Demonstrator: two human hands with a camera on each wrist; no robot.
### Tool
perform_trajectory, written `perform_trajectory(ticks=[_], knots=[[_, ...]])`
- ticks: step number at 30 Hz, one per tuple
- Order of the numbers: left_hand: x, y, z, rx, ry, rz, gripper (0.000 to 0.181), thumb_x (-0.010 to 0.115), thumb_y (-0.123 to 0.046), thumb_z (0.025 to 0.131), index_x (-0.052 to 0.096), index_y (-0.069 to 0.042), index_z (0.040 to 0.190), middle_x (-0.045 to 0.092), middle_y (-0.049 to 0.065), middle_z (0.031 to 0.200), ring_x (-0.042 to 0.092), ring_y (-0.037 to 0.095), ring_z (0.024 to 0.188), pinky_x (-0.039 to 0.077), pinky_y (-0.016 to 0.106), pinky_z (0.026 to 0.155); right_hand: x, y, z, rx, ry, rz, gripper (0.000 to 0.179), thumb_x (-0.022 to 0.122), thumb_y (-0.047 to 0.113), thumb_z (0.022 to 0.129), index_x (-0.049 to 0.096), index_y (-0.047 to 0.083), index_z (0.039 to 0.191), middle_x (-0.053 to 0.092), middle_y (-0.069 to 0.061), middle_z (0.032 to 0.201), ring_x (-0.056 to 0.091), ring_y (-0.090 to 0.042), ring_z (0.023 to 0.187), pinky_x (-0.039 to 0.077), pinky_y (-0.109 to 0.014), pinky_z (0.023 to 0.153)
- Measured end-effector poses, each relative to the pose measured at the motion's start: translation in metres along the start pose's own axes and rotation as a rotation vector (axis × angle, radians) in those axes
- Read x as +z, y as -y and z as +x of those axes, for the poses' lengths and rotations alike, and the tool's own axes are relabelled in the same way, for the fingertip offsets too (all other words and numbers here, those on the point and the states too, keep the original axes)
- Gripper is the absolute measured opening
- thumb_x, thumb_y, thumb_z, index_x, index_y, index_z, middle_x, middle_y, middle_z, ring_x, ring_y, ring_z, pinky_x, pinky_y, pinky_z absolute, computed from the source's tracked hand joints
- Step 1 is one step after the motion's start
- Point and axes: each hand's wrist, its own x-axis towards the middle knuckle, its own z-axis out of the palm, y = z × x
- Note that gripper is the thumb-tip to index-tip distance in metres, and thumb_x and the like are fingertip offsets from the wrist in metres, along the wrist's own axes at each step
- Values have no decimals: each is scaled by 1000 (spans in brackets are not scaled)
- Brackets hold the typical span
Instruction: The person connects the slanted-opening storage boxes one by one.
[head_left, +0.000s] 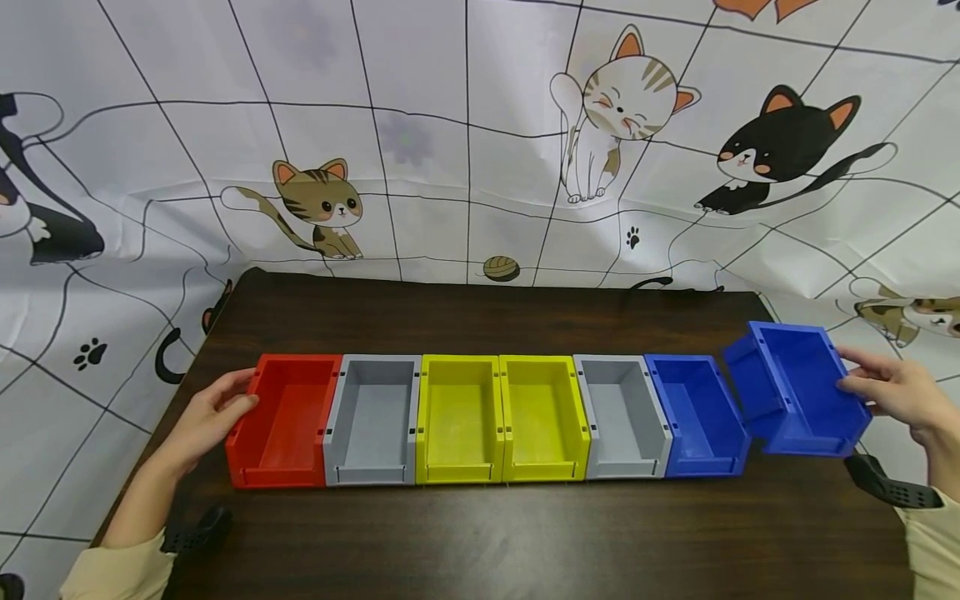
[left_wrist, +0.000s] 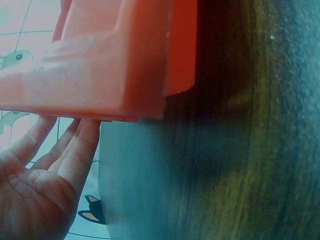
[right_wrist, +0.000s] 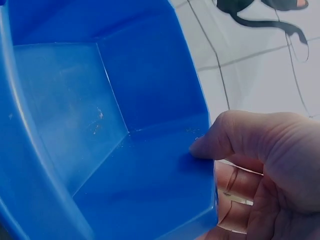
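Note:
At the right end of a row of plastic bins, my right hand (head_left: 896,387) holds a blue bin (head_left: 806,383) by its right wall. In the right wrist view the thumb lies inside the wall and the fingers are outside it. This bin is tilted and raised beside another blue bin (head_left: 697,417). My left hand (head_left: 213,417) is at the left end, its fairly straight fingers (left_wrist: 82,145) touching the outer side of the red bin (head_left: 288,417). Between the ends stand a grey bin (head_left: 372,417), two yellow bins (head_left: 461,417) and another grey bin (head_left: 624,412), side by side.
The row stands on a dark wooden table (head_left: 480,533). A white cloth with cartoon cats (head_left: 420,150) hangs behind the table and down its sides. Black wrist straps (head_left: 892,483) are on both forearms.

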Motion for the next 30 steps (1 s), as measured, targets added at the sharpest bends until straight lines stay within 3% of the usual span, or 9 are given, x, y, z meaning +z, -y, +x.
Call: perform_trajectory(ticks=[8, 13, 18, 21, 27, 30], knots=[[0, 0, -1, 19, -1, 3, 52, 46, -22, 99, 31, 8, 139, 43, 34, 130, 42, -15, 89, 52, 17, 71, 1, -14, 5, 44, 40, -19, 56, 48, 8, 95, 22, -22, 134, 62, 1, 77, 60, -8, 60, 53, -29, 53], [0, 0, -1, 26, -4, 7, 51, 46, -22, 99, 32, 8, 139, 43, 34, 130, 42, -15, 89, 50, 15, 71, 2, -17, 7, 39, 72, -25, 57, 47, 12, 97, 21, -18, 137, 61, 3, 80, 60, -7, 63, 53, -29, 55], [0, -1, -1, 16, -6, 22, 51, 46, -22, 99, 32, 7, 139, 43, 33, 130, 51, 2, 96, 52, 17, 71, 5, -17, 7, 26, 84, -1, 58, 49, 12, 96, 22, -16, 138, 59, 10, 78, 60, -6, 63, 53, -28, 55], [0, -1, 0, 13, -6, 32, 51, 45, -22, 99, 32, 7, 139, 43, 33, 131, 53, 14, 99, 51, 16, 72, 8, -16, 8, 26, 80, -7, 57, 50, 10, 96, 23, -19, 136, 60, 7, 78, 59, -7, 62, 54, -28, 55], [0, 0, 0, 28, -10, 24, 50, 45, -22, 99, 33, 8, 138, 43, 34, 130, 44, -11, 92, 45, 9, 71, 11, -13, 10, 49, 82, -79, 53, 48, 10, 96, 26, -23, 131, 63, -10, 82, 58, -6, 61, 52, -28, 53], [0, 0, 0, 32, -8, 15, 51, 45, -21, 99, 33, 9, 138, 43, 35, 130, 40, -16, 90, 45, 9, 71, 13, -12, 11, 58, 80, -91, 53, 49, 9, 95, 27, -23, 131, 63, -13, 82, 58, -8, 62, 52, -28, 53]])
